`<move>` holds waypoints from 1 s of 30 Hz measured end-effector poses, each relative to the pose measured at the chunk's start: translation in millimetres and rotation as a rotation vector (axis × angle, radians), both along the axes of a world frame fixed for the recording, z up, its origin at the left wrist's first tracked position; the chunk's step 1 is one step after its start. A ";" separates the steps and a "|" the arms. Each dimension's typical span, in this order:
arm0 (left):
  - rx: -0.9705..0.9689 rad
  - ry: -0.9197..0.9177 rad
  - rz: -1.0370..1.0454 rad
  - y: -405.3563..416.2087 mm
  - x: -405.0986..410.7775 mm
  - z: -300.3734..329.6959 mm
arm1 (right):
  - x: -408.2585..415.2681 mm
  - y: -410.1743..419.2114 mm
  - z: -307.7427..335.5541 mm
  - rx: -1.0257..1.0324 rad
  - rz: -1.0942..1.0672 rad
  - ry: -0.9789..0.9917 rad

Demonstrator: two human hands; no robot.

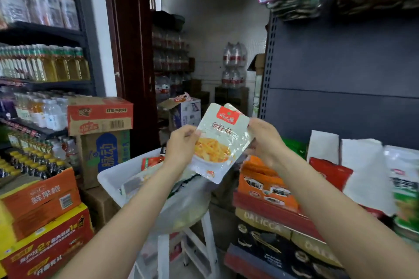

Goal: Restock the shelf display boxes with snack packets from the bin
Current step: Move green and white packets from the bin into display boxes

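I hold a small stack of silvery snack packets [221, 140] with a red label and a picture of orange strips, raised above the white bin [108, 180]. My left hand [181, 148] grips the stack's left edge. My right hand [264, 140] grips its right edge, fingers curled behind it. A second packet edge peeks out behind the front one. The bin stands on a white stool [197, 247] and holds more packets and a clear plastic bag [183, 208]. An orange display box [265, 181] sits on the shelf just below my right hand.
Dark gondola shelving [340, 70] rises on the right, with white and red snack bags [362, 170] on its shelf and dark boxes [278, 244] below. Stacked drink cartons [45, 222] and bottle shelves [45, 63] fill the left. A doorway leads to a stockroom.
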State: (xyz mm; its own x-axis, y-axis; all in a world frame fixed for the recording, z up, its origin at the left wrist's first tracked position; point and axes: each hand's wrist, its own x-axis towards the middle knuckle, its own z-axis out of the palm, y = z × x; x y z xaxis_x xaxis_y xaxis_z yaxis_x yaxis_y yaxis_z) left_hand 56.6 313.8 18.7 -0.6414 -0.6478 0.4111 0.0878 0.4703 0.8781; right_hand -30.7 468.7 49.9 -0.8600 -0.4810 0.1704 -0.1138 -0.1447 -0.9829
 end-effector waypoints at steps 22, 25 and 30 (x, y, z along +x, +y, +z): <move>-0.733 -0.223 -0.767 390.3 -156.5 17.8 | -50.8 400.4 13.2 -0.237 -0.813 0.291; -0.871 -0.268 -0.741 396.5 -164.7 15.8 | -65.7 418.1 13.8 -0.381 -0.832 0.291; -1.039 -0.326 -0.674 396.6 -168.2 20.6 | -83.7 424.3 12.2 -0.471 -0.786 0.274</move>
State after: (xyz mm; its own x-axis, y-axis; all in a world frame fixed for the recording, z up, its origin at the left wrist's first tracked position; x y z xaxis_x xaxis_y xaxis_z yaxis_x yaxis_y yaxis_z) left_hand -111.6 710.5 39.3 -0.8822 0.3723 0.2885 0.4261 0.8917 0.1524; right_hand -114.4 893.0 62.1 -0.8092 0.3868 0.4422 -0.5643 -0.3025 -0.7681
